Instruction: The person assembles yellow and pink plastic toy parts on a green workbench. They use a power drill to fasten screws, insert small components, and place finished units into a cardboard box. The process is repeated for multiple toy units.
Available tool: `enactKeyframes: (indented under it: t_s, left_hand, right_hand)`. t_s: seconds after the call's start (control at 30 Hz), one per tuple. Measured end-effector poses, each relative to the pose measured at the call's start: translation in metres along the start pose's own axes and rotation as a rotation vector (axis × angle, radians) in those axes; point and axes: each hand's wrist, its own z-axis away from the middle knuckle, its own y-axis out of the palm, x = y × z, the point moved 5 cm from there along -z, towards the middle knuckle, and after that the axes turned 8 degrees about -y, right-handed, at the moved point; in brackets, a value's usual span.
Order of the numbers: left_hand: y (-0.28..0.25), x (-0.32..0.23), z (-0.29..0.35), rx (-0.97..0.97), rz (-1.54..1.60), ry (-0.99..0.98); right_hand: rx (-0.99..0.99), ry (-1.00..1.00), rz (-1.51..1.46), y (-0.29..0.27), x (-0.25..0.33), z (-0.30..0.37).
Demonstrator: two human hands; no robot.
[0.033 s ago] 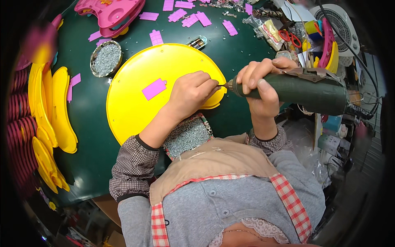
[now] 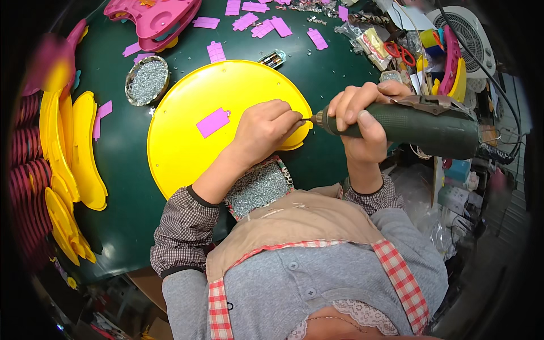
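My right hand [image 2: 368,116] is wrapped around a dark green electric screwdriver [image 2: 422,131], which lies level with its bit pointing left. The bit's tip meets the fingers of my left hand [image 2: 266,127]. Those fingers are pinched together; whatever they hold at the tip is hidden. Beneath my left hand lies a large round yellow plastic panel [image 2: 181,144] with a raised rim. A purple plastic cover [image 2: 213,122] rests on the panel, beside my left wrist. Close to my apron, partly under my left forearm, is a box of small silvery screws [image 2: 258,187].
A round bowl of screws [image 2: 148,81] stands beyond the panel's left side. Pink moulded parts [image 2: 153,17] and loose purple covers [image 2: 280,26] lie farther back. Curved yellow pieces [image 2: 88,150] are stacked at left. Red scissors [image 2: 400,53] and a fan [image 2: 464,39] sit at right.
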Motion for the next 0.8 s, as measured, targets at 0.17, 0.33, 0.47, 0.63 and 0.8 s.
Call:
enactKeyframes:
  t_s: [0.17, 0.33, 0.47, 0.63, 0.8]
  left_hand:
    - [0.002, -0.005, 0.005, -0.023, 0.027, -0.021]
    - [-0.056, 0.029, 0.002, -0.229, -0.103, -0.203]
    - [-0.122, 0.092, 0.021, -0.385, -0.581, -0.462]
    - [-0.122, 0.108, 0.026, -0.054, -0.814, -0.719]
    - [-0.147, 0.09, 0.021, -0.017, -0.677, -0.808]
  right_hand:
    - [0.013, 0.03, 0.0, 0.001, 0.004, 0.01]
    - [0.14, -0.007, 0.146, -0.012, -0.007, 0.022]
    - [0.101, 0.016, 0.148, -0.02, -0.033, 0.047]
    - [0.088, -0.094, 0.141, -0.031, -0.032, 0.052]
    - [-0.106, 0.184, -0.061, -0.049, -0.048, 0.031]
